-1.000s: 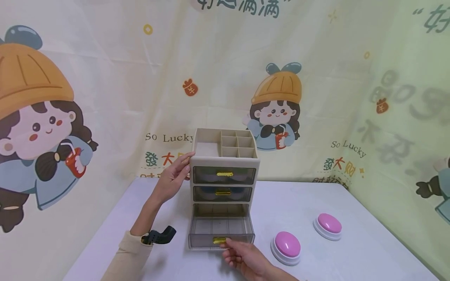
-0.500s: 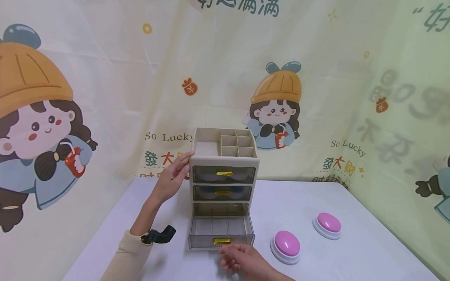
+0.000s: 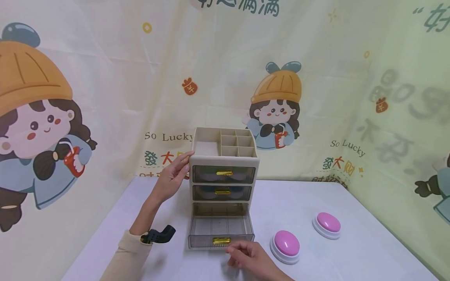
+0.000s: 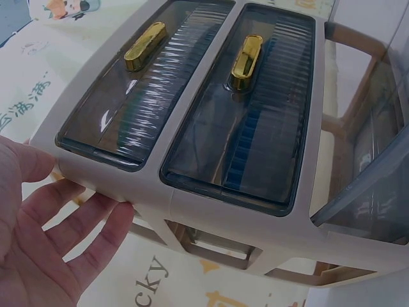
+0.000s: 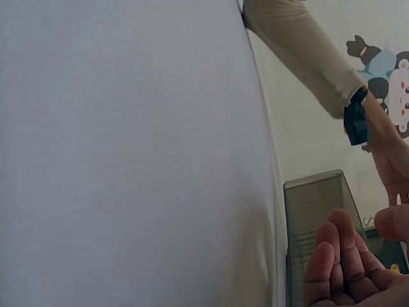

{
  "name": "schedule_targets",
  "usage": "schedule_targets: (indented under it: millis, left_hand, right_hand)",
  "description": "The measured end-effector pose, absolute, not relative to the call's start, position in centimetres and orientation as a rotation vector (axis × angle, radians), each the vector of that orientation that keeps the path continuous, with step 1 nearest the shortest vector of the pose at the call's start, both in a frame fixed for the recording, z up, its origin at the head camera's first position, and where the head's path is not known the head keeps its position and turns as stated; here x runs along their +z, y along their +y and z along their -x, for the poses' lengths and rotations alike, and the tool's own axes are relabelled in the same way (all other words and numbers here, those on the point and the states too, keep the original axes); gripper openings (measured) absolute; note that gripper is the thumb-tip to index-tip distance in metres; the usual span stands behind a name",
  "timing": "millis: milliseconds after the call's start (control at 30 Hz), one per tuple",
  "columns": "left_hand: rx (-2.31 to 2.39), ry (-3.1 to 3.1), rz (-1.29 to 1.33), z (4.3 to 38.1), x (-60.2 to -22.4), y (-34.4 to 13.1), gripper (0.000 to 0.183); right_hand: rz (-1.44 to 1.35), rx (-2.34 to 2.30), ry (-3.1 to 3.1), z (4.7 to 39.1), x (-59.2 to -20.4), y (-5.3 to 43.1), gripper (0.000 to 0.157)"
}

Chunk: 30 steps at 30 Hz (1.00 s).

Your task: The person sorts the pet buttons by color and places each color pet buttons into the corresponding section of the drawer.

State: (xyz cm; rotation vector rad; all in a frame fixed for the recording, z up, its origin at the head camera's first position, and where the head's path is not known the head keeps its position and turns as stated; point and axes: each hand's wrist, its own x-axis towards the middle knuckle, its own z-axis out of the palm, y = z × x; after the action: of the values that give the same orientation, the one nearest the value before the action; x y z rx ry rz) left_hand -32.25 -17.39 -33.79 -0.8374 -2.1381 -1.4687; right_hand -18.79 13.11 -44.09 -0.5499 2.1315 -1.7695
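Observation:
A beige desktop organizer (image 3: 225, 161) with a divided top tray and three smoky clear drawers stands on the table. Its bottom drawer (image 3: 204, 242) is pulled out, with no objects visible inside; the upper two are closed. My left hand (image 3: 172, 177) touches the organizer's left side near the top, fingers extended, the thumb at the front corner in the left wrist view. Just right of the bottom drawer's gold handle (image 3: 221, 240), my right hand (image 3: 251, 257) hovers with loosely curled fingers and holds nothing. In the right wrist view its fingers (image 5: 345, 256) overlap the drawer.
Two pink push buttons on white bases sit to the right, a nearer one (image 3: 287, 242) close to my right hand and a farther one (image 3: 328, 221). A printed cloth backdrop (image 3: 218, 105) hangs behind the white table (image 3: 291, 203). A black wrist mount (image 3: 158, 235) sits on my left wrist.
My right hand has let go of the bottom drawer's gold handle and moved slightly right of it. The drawer stays pulled out, and my left hand remains at the organizer's side.

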Motion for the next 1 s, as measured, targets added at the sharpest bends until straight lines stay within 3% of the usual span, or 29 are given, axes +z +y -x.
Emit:
schedule_targets:
  millis: [667,1000]
  left_hand:
    - [-1.46,-2.137,0.84,32.1,-33.7,-17.4,0.047]
    - [-1.468,-2.136,0.839,32.3,-33.9,-17.5,0.047]
  right_hand:
    - [0.336,-1.709,2.233,17.9,-44.4,17.7,0.038]
    - [0.334,-1.751,2.562,17.4,-43.6,19.1,0.029]
